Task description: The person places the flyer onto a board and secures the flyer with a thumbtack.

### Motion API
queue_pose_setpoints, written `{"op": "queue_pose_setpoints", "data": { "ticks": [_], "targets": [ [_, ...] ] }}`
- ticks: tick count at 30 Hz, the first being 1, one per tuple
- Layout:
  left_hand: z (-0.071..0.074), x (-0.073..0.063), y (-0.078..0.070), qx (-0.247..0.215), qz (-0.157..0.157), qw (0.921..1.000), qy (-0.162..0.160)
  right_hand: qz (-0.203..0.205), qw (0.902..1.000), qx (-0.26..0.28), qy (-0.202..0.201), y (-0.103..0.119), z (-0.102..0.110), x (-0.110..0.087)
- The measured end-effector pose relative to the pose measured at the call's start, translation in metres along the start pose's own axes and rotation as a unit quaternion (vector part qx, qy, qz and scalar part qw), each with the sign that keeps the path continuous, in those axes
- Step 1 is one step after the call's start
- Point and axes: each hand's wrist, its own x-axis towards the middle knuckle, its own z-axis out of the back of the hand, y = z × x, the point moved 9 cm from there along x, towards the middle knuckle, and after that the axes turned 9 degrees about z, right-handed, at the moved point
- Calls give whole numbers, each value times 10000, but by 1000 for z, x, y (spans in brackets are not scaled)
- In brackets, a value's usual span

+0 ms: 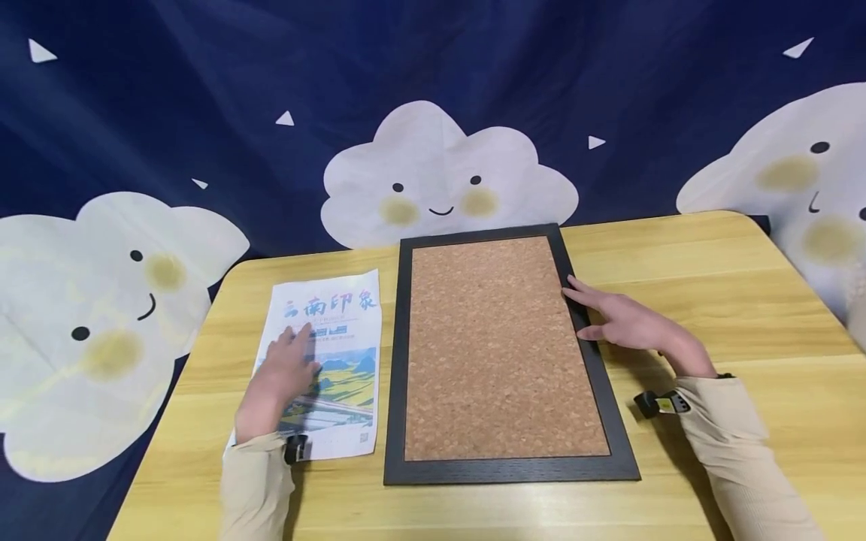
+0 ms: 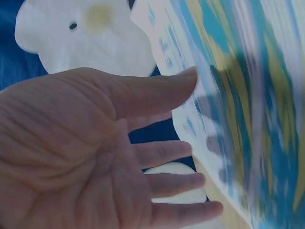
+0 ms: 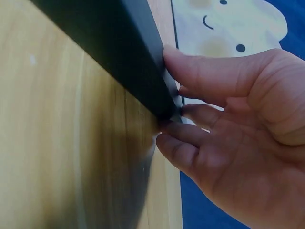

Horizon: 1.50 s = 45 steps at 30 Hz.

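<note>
A cork board in a black frame lies on the table. To its left is a printed poster with Chinese lettering and a landscape picture. My left hand is over the poster's left part, fingers spread and straight; in the left wrist view this hand has nothing between thumb and fingers, with the poster beyond its fingertips. At the black frame's right side, my right hand touches the edge with thumb and fingertips. The right wrist view shows this hand against the frame's side.
The wooden table extends to the right of the board and in front of it. Behind it hangs a dark blue cloth printed with smiling white clouds. Small devices are strapped at the wrists.
</note>
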Motion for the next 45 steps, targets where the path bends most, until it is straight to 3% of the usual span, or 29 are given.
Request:
{"op": "queue_pose_setpoints", "data": {
  "ticks": [4, 9, 21, 26, 37, 41, 45],
  "targets": [
    [2, 0, 27, -237, 365, 9986, 305, 25, 9999, 114, 13, -2, 3, -1],
    [0, 1, 43, -428, 577, 9963, 461, 59, 9998, 171, -8, -3, 4, 0],
    [9, 5, 51, -450, 1221, 9908, 364, -34, 9996, 290, -17, -6, 1, -1],
    [15, 3, 53, -427, 1386, 9893, 175, -41, 9995, 305, -12, -6, 1, -1],
    [18, 1, 58, -558, 1481, 9873, 128, -90, 9995, 314, -5, -7, 2, -1],
    [26, 2, 52, -515, 1157, 9916, -262, -97, 9996, 267, -11, -7, 2, -1],
    [42, -2, 47, -579, 884, 9901, -927, -93, 9997, 209, -16, -7, 2, 0]
  ]
}}
